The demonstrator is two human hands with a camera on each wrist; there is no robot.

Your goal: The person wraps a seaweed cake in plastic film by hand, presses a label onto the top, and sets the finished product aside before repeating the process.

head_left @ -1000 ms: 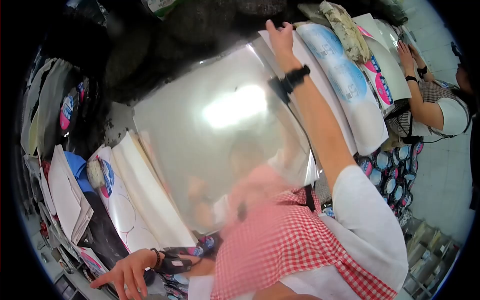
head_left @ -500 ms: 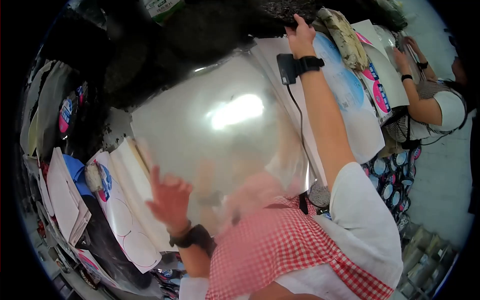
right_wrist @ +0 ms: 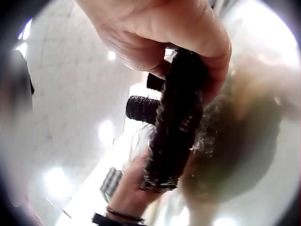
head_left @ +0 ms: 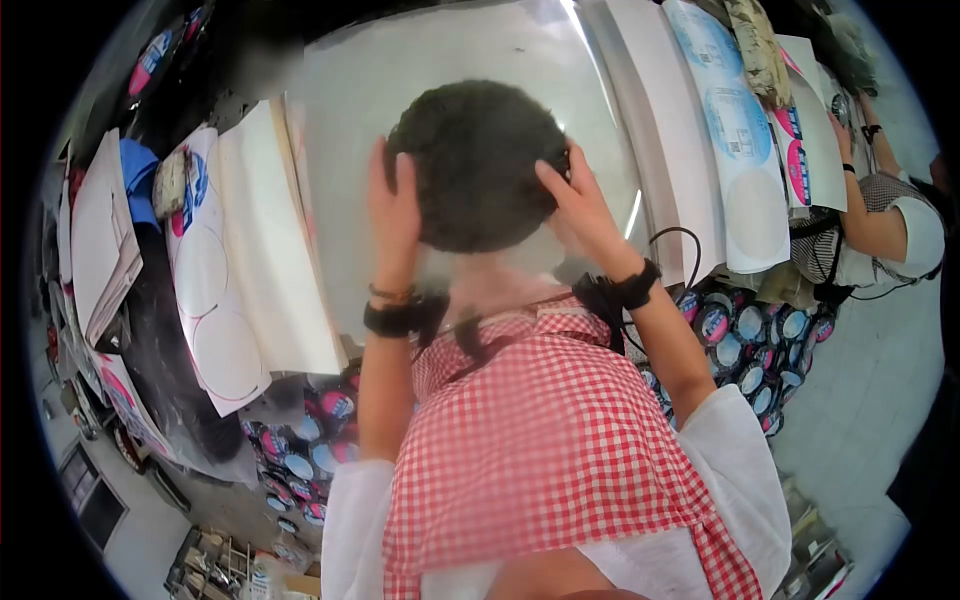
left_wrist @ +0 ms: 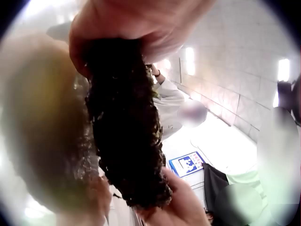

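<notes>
Disc (head_left: 475, 165), dark and rough, is being clamped at opposite edges by left hand (head_left: 393, 215) and right hand (head_left: 577, 205), above shiny sheet (head_left: 450, 50).

This looks like a packing workshop. White printed card sheets with circle outlines (head_left: 205, 290) lie in overlapping stacks, round blue-and-pink packets (head_left: 745, 325) are heaped below, and a second worker (head_left: 895, 235) stands alongside on a pale tiled floor (head_left: 860, 400).

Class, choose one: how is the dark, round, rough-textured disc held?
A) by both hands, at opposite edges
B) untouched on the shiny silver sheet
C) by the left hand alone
A: the left hand and the right hand each grip one side of the dark, round, rough-textured disc, over the shiny silver sheet.
</notes>
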